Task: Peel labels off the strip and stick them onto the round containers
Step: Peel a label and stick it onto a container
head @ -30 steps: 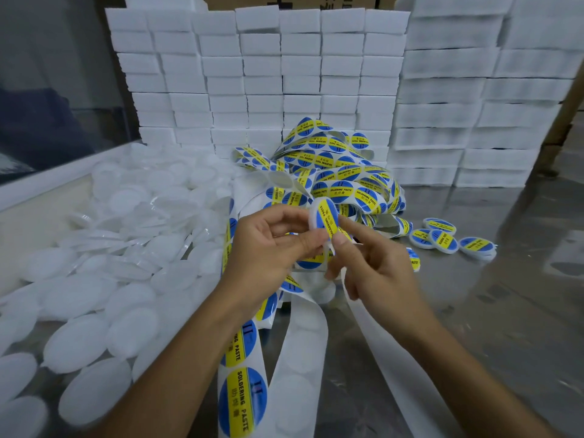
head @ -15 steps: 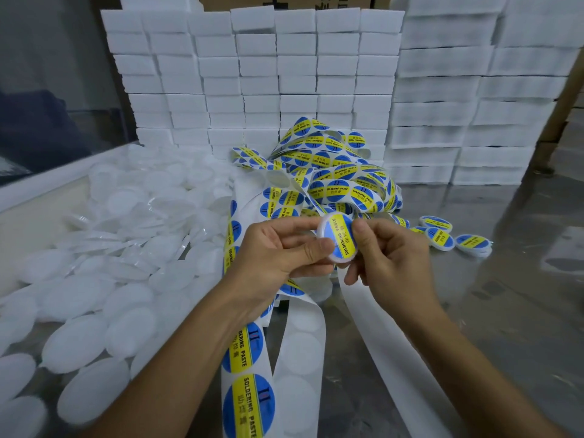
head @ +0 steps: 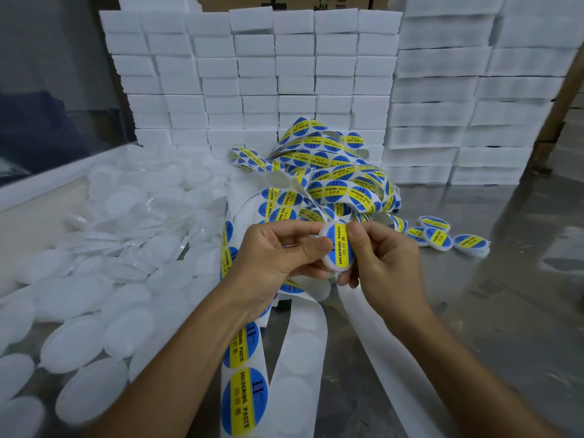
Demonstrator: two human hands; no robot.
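Pressing a blue-and-yellow "SOLDERING PASTE" label (head: 340,245) onto a small round container (head: 331,267), a person works both hands above a metal counter (head: 505,305) hemmed in on three sides. Stacked white foam blocks (head: 284,74) wall off the far edge, with a second, taller stack (head: 474,105) at the right rear. A pale raised border (head: 47,181) runs along the left edge, and a heap of unlabelled white containers (head: 94,279) fills the counter from that border almost to the left forearm. Open counter lies mainly to the right of the hands, bare and reflective, reaching toward the near edge.

The left hand (head: 278,254) pinches the container at its left rim, thumb on the front and fingers curled behind. The right hand (head: 382,263) grips the right side, its thumb (head: 355,235) laid on the label's right edge and a curled finger under the lower rim. The container is held upright, face toward the camera, above the tangle of label strip (head: 331,181) heaped just beyond the hands.

A length of the strip carrying labels (head: 245,393) runs beneath the left wrist toward the near edge, beside emptied white backing paper (head: 300,374). Four finished labelled containers (head: 442,237) lie together on the counter, right of the strip pile.
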